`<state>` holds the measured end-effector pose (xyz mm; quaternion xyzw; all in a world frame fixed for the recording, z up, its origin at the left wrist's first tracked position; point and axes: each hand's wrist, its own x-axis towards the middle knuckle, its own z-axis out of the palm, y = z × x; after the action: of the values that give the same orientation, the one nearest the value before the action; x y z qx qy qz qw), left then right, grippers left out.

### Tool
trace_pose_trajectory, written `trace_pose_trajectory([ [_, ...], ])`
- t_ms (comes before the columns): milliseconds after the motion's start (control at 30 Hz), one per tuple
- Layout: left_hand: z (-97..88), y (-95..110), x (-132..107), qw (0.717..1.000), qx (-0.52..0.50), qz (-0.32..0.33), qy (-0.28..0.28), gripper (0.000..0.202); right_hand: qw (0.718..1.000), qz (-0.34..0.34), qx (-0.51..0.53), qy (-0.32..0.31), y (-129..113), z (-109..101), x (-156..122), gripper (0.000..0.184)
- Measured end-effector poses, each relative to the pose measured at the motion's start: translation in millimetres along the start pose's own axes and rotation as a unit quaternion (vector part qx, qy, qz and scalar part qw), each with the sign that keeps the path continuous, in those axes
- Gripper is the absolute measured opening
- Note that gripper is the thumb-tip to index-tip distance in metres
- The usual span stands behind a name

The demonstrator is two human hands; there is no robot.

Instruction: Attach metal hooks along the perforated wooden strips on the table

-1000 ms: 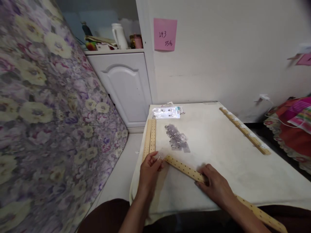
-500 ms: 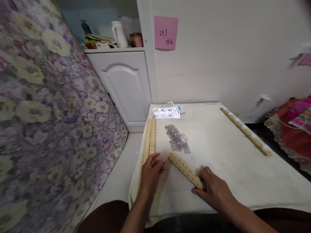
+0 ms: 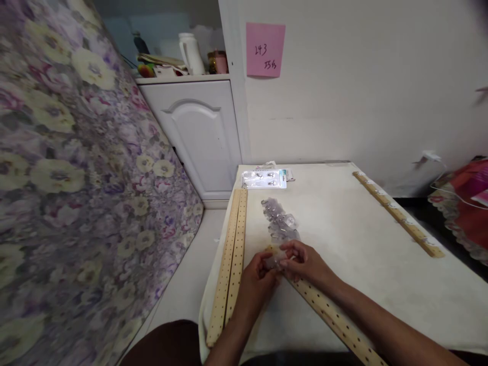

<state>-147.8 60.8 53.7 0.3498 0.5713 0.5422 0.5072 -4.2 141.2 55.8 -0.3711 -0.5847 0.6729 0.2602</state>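
Both hands meet over the near end of a perforated wooden strip (image 3: 331, 317) that lies slanted on the white table (image 3: 362, 239). My left hand (image 3: 256, 281) and my right hand (image 3: 305, 263) pinch a small clear plastic hook piece (image 3: 275, 261) between their fingertips, right above the strip's far end. A pile of several clear plastic hooks (image 3: 280, 221) lies just beyond the hands.
Two more perforated wooden strips (image 3: 231, 264) lie side by side along the table's left edge, another strip (image 3: 398, 213) along the right side. A blister pack of hooks (image 3: 264, 178) sits at the far edge. A floral mattress (image 3: 76, 168) leans at left; a white cabinet (image 3: 200, 137) stands behind.
My right hand left the middle of the slanted strip and came up to its far end, joining my left hand on the small clear piece. The view shifted slightly.
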Motion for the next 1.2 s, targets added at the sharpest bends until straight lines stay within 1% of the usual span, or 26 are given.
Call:
trace_pose_trajectory([
  [100, 1.6, -1.7, -0.4, 1.0, 0.022, 0.0, -0.001, 0.039, 0.999, -0.002, 0.029, -0.016, 7.9, 0.3, 9.7, 0.031],
  [233, -0.4, -1.1, -1.4, 0.991, 0.121, 0.04, 0.033, 0.043, 0.999, -0.008, 0.043, -0.009, 14.7, -7.6, 22.2, 0.027],
  [367, -2.5, -2.7, -2.4, 0.97, 0.22, 0.073, 0.07, 0.043, 1.0, -0.01, 0.013, 0.006, 16.3, -11.2, 31.9, 0.024],
  [467, -3.6, -6.5, -2.1, 0.956, 0.259, 0.095, 0.101, 0.04, 1.0, -0.009, -0.011, 0.015, 16.1, -9.2, 34.7, 0.02],
  [533, -4.5, -8.5, -1.0, 0.947, 0.278, 0.118, 0.108, 0.035, 0.999, -0.011, -0.03, 0.016, 16.9, -7.9, 35.1, 0.018],
  [633, -5.5, -9.4, 1.6, 0.94, 0.294, 0.138, 0.104, 0.033, 0.997, -0.023, -0.075, 0.019, 20.6, -7.6, 35.6, 0.017],
  [733, -5.3, -10.4, 4.2, 0.94, 0.298, 0.129, 0.102, 0.032, 0.993, -0.038, -0.11, 0.03, 24.6, -8.0, 36.3, 0.018],
  [900, -4.0, -13.4, 7.2, 0.945, 0.293, 0.097, 0.11, 0.035, 0.992, -0.034, -0.112, 0.044, 22.1, -5.2, 36.2, 0.021],
  [1033, -2.6, -10.0, 9.0, 0.945, 0.301, 0.076, 0.108, 0.032, 0.992, -0.032, -0.109, 0.047, 17.6, -1.9, 36.2, 0.02],
  [1200, -1.3, -5.0, 10.9, 0.943, 0.313, 0.058, 0.1, 0.025, 0.992, -0.034, -0.116, 0.043, 17.6, -0.6, 38.2, 0.022],
])
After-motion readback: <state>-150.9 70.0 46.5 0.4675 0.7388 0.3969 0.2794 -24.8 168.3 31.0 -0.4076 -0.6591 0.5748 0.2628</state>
